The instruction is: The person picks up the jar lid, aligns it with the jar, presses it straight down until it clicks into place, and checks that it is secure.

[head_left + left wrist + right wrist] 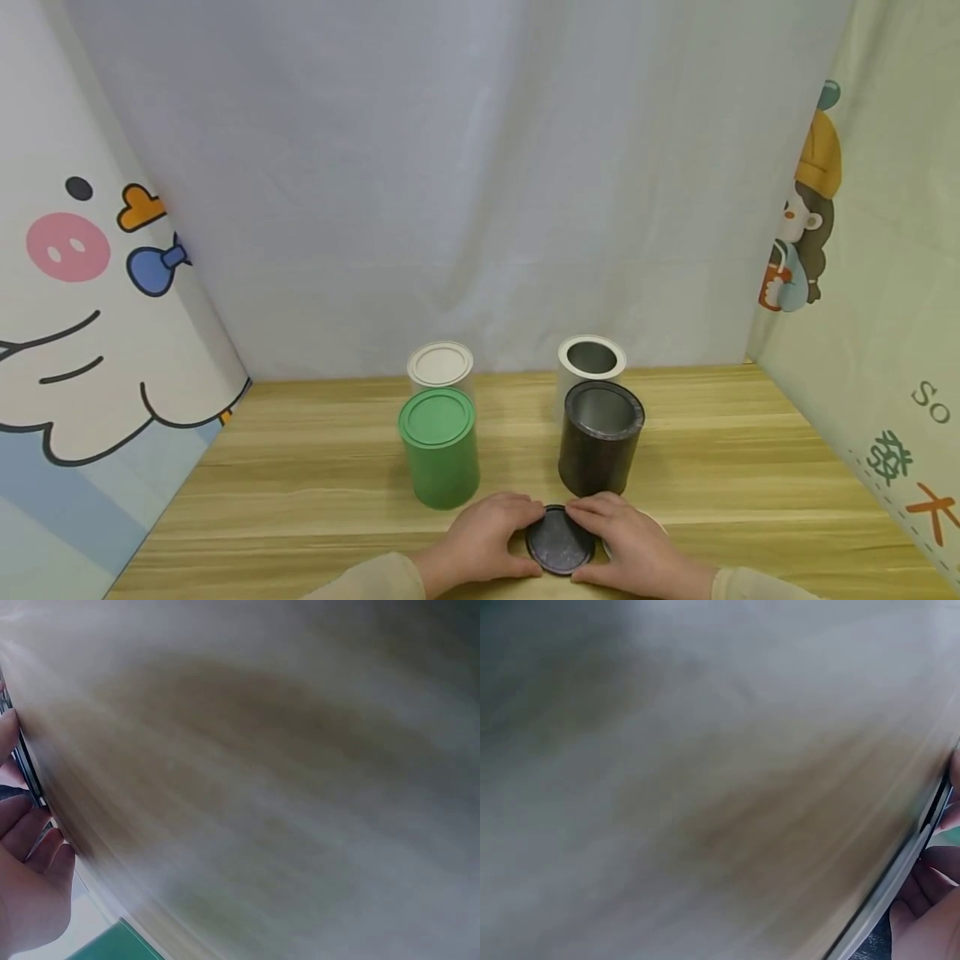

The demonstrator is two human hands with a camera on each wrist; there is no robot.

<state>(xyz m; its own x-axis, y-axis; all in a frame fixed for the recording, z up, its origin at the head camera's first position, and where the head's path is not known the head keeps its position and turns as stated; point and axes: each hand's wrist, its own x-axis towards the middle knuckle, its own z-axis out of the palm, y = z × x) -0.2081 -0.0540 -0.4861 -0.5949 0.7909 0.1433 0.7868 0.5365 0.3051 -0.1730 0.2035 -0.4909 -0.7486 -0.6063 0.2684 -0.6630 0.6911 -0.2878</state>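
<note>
Head view has both hands on a black lid (560, 542) lying flat at the near side of the wooden table (300, 483). The left hand (491, 537) grips one side of it between fingers and thumb, and the right hand (633, 542) grips the other. A white lid (655, 522) peeks out from beneath the right hand (mostly hidden, so I can't tell whether they touch). Just beyond stands a black can (596, 467), upright and uncovered, with an uncovered white can (566, 383) behind it. To their left are a green can (444, 462) and, behind that, another white can (441, 367), each with its lid on. Both wrist views are largely blurred.
</note>
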